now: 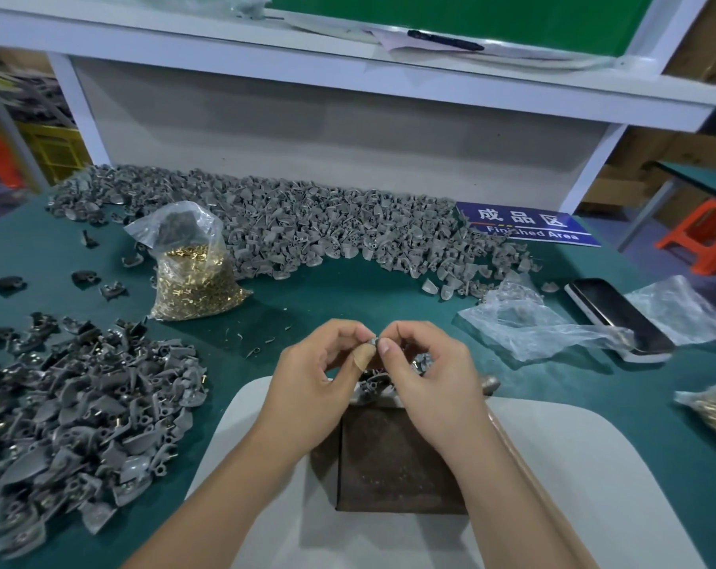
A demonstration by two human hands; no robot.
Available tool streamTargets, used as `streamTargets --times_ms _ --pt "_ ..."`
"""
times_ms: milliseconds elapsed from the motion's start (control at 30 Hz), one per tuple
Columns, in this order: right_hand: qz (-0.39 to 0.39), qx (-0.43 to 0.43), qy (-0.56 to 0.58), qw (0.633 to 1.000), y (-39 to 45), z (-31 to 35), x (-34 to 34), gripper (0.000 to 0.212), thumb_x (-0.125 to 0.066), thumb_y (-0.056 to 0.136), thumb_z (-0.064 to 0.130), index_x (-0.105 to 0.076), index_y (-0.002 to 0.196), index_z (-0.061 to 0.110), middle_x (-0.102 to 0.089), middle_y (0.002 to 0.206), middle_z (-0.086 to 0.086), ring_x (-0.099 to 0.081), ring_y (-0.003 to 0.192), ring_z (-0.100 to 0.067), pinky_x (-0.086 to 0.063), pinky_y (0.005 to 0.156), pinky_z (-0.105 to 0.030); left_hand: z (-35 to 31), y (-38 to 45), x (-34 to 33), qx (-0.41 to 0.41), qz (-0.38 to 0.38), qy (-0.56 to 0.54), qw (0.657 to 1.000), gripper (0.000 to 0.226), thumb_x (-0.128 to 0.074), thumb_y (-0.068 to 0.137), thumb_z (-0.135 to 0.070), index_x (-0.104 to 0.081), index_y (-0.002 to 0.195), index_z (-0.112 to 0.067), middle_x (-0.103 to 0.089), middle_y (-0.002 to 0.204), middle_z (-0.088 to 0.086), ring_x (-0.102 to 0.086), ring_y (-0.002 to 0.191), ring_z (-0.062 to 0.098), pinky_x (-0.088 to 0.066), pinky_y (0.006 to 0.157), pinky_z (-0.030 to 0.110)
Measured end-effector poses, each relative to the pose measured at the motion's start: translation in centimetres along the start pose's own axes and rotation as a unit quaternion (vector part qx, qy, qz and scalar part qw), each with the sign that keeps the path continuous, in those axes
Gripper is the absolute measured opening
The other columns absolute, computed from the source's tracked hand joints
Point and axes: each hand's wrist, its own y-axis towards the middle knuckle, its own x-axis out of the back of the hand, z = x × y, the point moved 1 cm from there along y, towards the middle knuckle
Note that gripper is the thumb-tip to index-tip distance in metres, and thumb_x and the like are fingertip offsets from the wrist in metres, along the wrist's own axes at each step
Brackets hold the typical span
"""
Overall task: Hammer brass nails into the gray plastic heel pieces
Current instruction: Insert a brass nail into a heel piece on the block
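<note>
Fingers busy, hammer idle

Hands meet above the dark metal block (393, 457), both pinching at one small gray heel piece (371, 343). The left hand (319, 377) has its thumb and forefinger closed on the piece, a plaster on the thumb; the right hand (422, 379) nips it from the other side, fingers curled in. Whether a brass nail sits between those fingertips I cannot tell; it is too small to make out.

A few more pieces lie on the block's far edge, partly hidden by the hands. The hammer (500, 420) lies along the right forearm, unheld.

Risks, as I judge them: a nail started crooked would bend or split the plastic under the first blow, and fingertips this close to the nail invite a struck finger. A slip could also drop the piece among the loose gray pile (81, 416) on the left, near the bag of nails (192, 273).
</note>
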Motion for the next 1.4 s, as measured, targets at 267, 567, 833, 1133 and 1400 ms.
streamTargets --times_ms 267,567,833,1133,1400 --pt "-0.108 -0.039 -0.014 0.993 -2.9 -0.2 4.8 0.014 -0.069 0.098 0.027 -0.067 0.085 0.03 -0.069 0.079 0.016 -0.064 0.075 -0.004 -0.047 0.069 -0.017 -2.3 -0.9 -0.2 -0.041 0.16 0.046 0.985 0.009 -0.07 0.095 -0.014 -0.066 0.096 -0.022 -0.07 0.086 -0.005 -0.069 0.084 0.013 -0.052 0.081 0.02" --pt "-0.021 -0.19 -0.365 0.911 -7.8 -2.6 9.2 0.027 -0.058 0.099 0.05 -0.07 0.097 0.026 -0.06 0.092 0.004 -0.057 0.098 -0.026 -0.046 0.072 -0.039 -1.8 -1.1 -0.3 -0.12 0.222 0.199 0.947 0.015 -0.076 0.087 -0.022 -0.067 0.087 -0.034 -0.063 0.089 -0.011 -0.061 0.088 0.012 -0.047 0.078 0.024" --pt "0.015 -0.195 -0.448 0.872 -8.5 0.0 9.4 0.029 -0.038 0.109 0.037 -0.057 0.117 0.017 -0.055 0.116 -0.007 -0.061 0.097 -0.039 -0.048 0.077 -0.045 -2.4 -1.4 0.2 -0.125 0.216 0.244 0.937 0.015 -0.064 0.076 -0.044 -0.07 0.083 -0.033 -0.061 0.084 -0.017 -0.062 0.085 0.007 -0.053 0.078 0.037" --pt "0.048 -0.092 -0.245 0.964 -8.5 4.1 10.3 0.025 -0.036 0.105 0.053 -0.054 0.093 0.042 -0.059 0.076 0.015 -0.052 0.068 -0.011 -0.041 0.058 -0.034 -2.3 -1.1 0.7 -0.104 0.196 0.258 0.94 0.009 -0.079 0.079 -0.028 -0.072 0.083 -0.033 -0.06 0.081 -0.017 -0.06 0.083 0.005 -0.052 0.077 0.037" --pt "0.071 -0.086 -0.239 0.965 -9.2 3.4 9.2 0.021 -0.037 0.104 0.053 -0.052 0.118 0.056 -0.062 0.074 0.019 -0.054 0.068 -0.011 -0.048 0.063 -0.039 -2.4 -1.0 0.7 -0.089 0.206 0.24 0.944 0.007 -0.079 0.08 -0.027 -0.074 0.083 -0.03 -0.061 0.08 -0.014 -0.061 0.082 0.006 -0.053 0.075 0.038"
